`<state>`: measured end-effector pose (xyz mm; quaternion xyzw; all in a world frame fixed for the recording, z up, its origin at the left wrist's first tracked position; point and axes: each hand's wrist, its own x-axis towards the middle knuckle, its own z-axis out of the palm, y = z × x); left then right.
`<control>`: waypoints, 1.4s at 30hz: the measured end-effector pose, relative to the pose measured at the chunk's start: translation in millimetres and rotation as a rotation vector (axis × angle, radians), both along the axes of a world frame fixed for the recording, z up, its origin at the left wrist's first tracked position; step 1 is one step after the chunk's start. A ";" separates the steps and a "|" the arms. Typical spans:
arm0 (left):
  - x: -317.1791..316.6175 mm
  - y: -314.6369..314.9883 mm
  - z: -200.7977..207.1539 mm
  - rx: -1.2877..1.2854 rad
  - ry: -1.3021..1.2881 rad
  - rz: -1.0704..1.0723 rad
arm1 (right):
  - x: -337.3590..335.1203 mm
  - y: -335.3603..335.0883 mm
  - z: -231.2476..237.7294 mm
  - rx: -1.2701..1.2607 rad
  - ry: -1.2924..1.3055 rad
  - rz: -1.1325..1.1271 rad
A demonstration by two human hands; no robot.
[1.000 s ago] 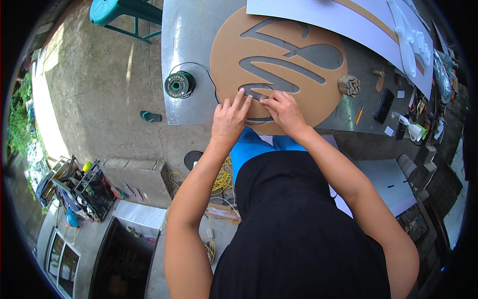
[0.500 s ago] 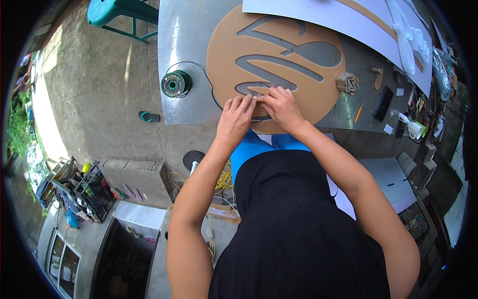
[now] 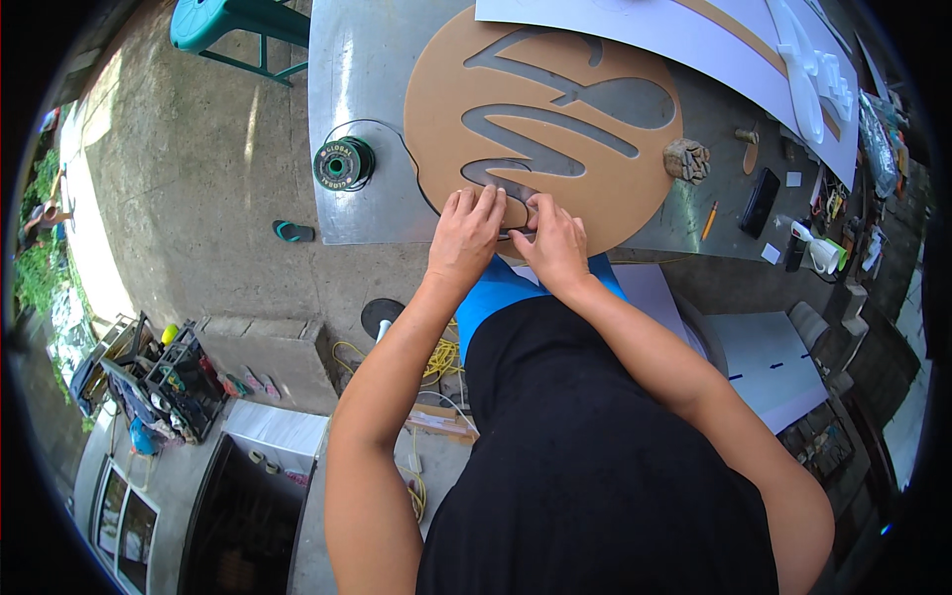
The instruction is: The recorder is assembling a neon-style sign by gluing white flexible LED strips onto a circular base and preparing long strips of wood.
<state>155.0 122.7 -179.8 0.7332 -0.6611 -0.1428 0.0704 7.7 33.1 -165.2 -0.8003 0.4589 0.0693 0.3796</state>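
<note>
A round tan board (image 3: 625, 193) with curving cut-outs lies on the metal-topped table (image 3: 347, 223). From a green and black spool (image 3: 343, 165) at the board's left, a thin black cord (image 3: 417, 179) runs round its left edge to my hands. My left hand (image 3: 466, 230) bends its fingers together over the lowest cut-out, against the cord. Just right of it, my right hand (image 3: 555, 243) has curled fingers and its thumb on the cord near the board's front edge. My fingertips partly hide the cord there.
A bundle of short, light pieces (image 3: 686, 160) sits at the board's right edge. Beyond are an orange pencil (image 3: 710, 220), a black phone (image 3: 761, 203) and a large white sheet (image 3: 635, 30). A green stool (image 3: 233, 25) stands back left; yellow cable (image 3: 441, 365) lies on the floor below.
My right hand has moved slightly down and away from the left, its thumb now lower. The left hand has shifted only a little. More of the cut-out shows between them.
</note>
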 end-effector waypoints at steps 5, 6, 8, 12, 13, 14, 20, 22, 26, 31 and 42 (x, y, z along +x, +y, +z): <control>-0.2 -0.6 0.8 -0.014 -0.011 -0.005 | 0.5 4.7 -7.3 0.063 -0.026 -0.111; -0.2 -0.9 0.8 -0.013 -0.018 -0.007 | 1.6 2.0 -7.7 0.126 -0.035 -0.187; -0.4 -1.5 2.0 -0.013 -0.026 -0.010 | 2.2 -1.9 -10.2 0.188 -0.045 -0.263; -1.1 -2.2 4.0 -0.009 -0.013 0.002 | -6.8 -10.9 -12.8 0.109 -0.152 -0.255; -1.1 -2.1 3.6 -0.014 -0.004 0.008 | -9.7 -13.0 -12.6 0.096 -0.204 -0.231; -1.7 -1.8 2.9 -0.014 -0.004 0.008 | -13.1 -13.6 -13.3 0.096 -0.203 -0.231; -4.8 -0.8 3.1 -0.022 -0.012 0.006 | -24.3 -16.9 -19.5 -0.136 -0.204 0.034; -6.0 1.5 3.2 -0.006 -0.020 0.004 | -24.3 -16.6 -18.9 -0.173 -0.234 0.039; -8.1 1.2 6.4 0.046 -0.010 -0.002 | -27.5 -19.4 -18.4 -0.158 -0.254 0.036; -11.8 0.1 10.3 0.096 -0.020 0.005 | -31.7 -22.5 -21.4 -0.140 -0.307 0.089; -16.1 -1.3 12.2 0.135 0.022 0.044 | -35.0 -29.0 -23.9 -0.083 -0.265 0.102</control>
